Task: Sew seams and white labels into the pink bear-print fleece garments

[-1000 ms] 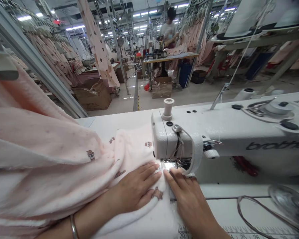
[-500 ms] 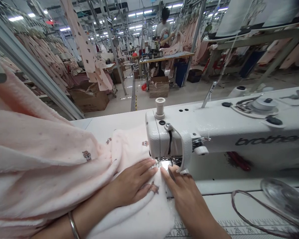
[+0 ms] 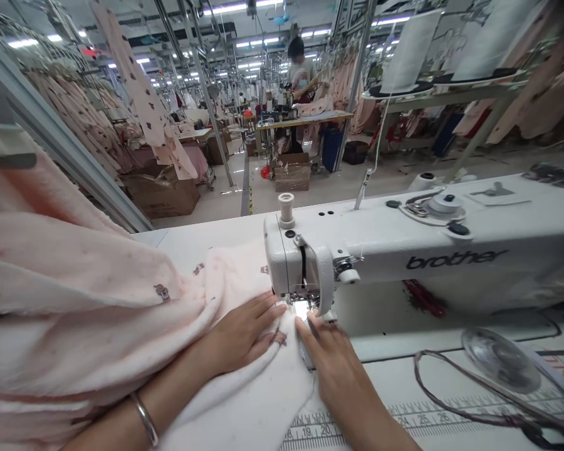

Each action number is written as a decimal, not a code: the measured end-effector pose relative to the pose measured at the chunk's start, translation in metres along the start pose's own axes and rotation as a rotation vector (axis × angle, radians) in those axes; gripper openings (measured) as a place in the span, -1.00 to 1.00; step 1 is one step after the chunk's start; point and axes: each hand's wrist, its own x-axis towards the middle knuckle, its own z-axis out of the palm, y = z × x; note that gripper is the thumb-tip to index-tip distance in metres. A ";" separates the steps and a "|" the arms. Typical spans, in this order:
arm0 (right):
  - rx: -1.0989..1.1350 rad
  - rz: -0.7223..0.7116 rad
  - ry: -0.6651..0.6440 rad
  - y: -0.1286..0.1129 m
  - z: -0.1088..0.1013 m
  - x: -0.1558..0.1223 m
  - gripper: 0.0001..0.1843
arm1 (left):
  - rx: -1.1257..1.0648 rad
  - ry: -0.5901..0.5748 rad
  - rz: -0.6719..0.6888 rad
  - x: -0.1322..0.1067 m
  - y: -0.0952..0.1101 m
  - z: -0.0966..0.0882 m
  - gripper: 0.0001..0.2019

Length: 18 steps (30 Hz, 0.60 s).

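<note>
My left hand (image 3: 239,335) lies flat, fingers spread, on pale pink fleece fabric (image 3: 98,326) printed with small bears, pressing it down just left of the needle. My right hand (image 3: 331,363) rests palm down on the fabric's right edge, fingertips right at the lit presser foot (image 3: 305,307) of a white Brother sewing machine (image 3: 404,254). The fabric runs under the machine head and piles up in a big heap to my left. A metal bangle (image 3: 143,416) sits on my left wrist.
The white sewing table (image 3: 404,388) carries a printed ruler strip (image 3: 451,410) along its front, with a grey cable loop (image 3: 451,385) and a clear dish (image 3: 498,360) at the right. Beyond are cardboard boxes (image 3: 162,194), hanging pink garments and a person (image 3: 301,69) at a far workstation.
The view has shifted right and tilted down, so the machine and hands sit further left in frame and more ruler shows. Both hands stay pressed on the fabric by the needle.
</note>
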 end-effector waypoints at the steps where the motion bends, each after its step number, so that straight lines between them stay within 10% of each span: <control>1: 0.001 -0.008 0.002 0.000 -0.001 0.000 -0.38 | 0.006 0.006 0.008 0.000 0.000 0.000 -0.61; 12: 0.034 -0.034 0.142 -0.048 0.001 0.014 -0.62 | 0.069 0.270 -0.117 -0.010 -0.008 0.012 -0.43; 15: 0.098 -0.096 0.152 -0.056 -0.008 0.005 -0.61 | 0.197 0.211 -0.237 -0.044 -0.002 0.005 -0.41; 18: 0.139 -0.210 0.142 -0.007 -0.034 -0.026 -0.63 | 0.249 0.193 -0.229 -0.101 0.028 -0.011 -0.36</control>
